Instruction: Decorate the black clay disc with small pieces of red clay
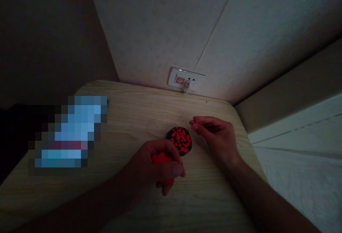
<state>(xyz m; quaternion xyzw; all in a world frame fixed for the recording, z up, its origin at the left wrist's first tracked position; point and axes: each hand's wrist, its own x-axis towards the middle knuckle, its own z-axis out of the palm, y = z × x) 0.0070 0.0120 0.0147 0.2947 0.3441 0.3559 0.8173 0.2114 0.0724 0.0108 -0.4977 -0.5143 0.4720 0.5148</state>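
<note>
My left hand (157, 169) is wrapped round a lump of red modelling clay (161, 158), which shows between the thumb and fingers. Just beyond it on the table lies a round black piece (181, 141), its top covered with several small red bits in dots and short strips. To the right of that piece, my right hand (216, 131) is raised with thumb and forefinger pinched together. A tiny red bit (195, 121) shows at those fingertips, seemingly the same clay. The left hand partly overlaps the near edge of the black piece.
Both hands work over a light wooden table (133, 119) with rounded corners. On its left side lies a bright blurred-out screen (74, 129). At the back, a wall socket (186, 79) with something clear plugged in sits just above the table edge.
</note>
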